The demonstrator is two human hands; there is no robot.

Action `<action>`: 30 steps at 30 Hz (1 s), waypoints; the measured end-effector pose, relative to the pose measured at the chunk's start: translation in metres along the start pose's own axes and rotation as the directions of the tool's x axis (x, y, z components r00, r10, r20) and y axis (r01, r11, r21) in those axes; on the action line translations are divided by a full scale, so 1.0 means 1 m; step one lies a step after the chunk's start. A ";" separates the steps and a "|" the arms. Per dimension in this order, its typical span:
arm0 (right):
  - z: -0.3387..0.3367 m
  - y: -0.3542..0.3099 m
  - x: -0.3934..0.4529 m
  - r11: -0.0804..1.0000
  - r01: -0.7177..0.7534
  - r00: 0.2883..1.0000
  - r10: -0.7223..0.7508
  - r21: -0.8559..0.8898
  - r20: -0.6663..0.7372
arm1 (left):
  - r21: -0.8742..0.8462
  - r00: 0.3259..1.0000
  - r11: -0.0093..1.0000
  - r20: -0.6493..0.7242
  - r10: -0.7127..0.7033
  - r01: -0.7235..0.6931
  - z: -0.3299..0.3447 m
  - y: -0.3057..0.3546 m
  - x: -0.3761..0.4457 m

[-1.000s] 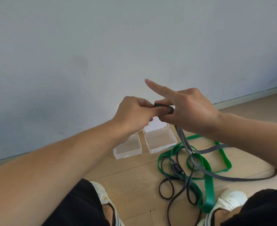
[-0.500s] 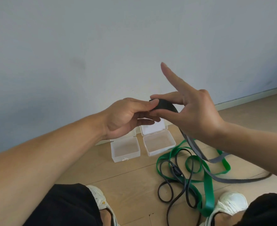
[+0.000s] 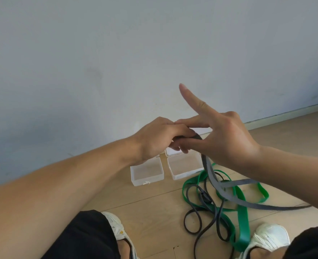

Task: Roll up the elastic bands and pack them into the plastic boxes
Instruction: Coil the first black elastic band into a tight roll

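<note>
at the centre of the frame, raised above the floor, both hands meet on the grey elastic band (image 3: pixel 210 174). the left hand (image 3: pixel 158 139) curls its fingers over a small dark coil of that band, most of it hidden under the knuckles. the right hand (image 3: pixel 227 141) pinches the coil's outer edge between thumb and middle finger, its forefinger stuck straight out toward the upper middle of the frame and holding nothing.

the step in hand looks to be the rolling of the first band, and it seems barely begun: only a small coil is wound, and a long flat tail drops from the hands toward the lower right and trails off along the floor. the next move likely calls for turning the coil while feeding the tail in flat and taut, so that it does not spring loose.

below the hands, the two plastic boxes (image 3: pixel 147 172) stand side by side on the wooden floor (image 3: pixel 148 208) near the wall, clear, shallow, square-cornered, open and with nothing in them; a raised lid shows behind the right-hand one.

lower right of centre lies a tangle: a wide, glossy green band (image 3: pixel 243 219) and a thin black band (image 3: pixel 191 219) looped through it, both limp and rubbery. the grey tail crosses over them, matte and ribbon-flat.
</note>
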State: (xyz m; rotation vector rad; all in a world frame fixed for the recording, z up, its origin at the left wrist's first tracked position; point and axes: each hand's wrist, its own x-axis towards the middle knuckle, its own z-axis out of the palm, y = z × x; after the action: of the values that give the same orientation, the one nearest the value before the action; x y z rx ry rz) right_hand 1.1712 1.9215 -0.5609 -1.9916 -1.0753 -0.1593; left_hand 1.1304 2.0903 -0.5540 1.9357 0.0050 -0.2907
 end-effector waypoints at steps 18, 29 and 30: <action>-0.014 -0.003 0.015 0.915 0.222 0.975 -0.205 -0.338 0.087 | -0.103 0.953 0.986 -0.263 -0.153 0.130 0.006 0.000 -0.005; -0.013 -0.002 0.007 0.971 -0.169 0.982 0.150 0.169 0.116 | -0.229 0.990 0.965 0.088 -0.108 0.126 -0.018 0.000 -0.009; -0.013 -0.004 0.008 0.966 -0.177 0.981 0.157 0.190 0.118 | -0.238 0.990 0.964 0.100 -0.099 0.120 -0.020 -0.001 -0.009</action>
State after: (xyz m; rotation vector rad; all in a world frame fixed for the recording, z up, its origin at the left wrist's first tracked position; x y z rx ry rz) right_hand 1.1769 1.9181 -0.5464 -1.9125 -0.9410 0.1373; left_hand 1.1255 2.1098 -0.5459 1.6799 0.0867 -0.4285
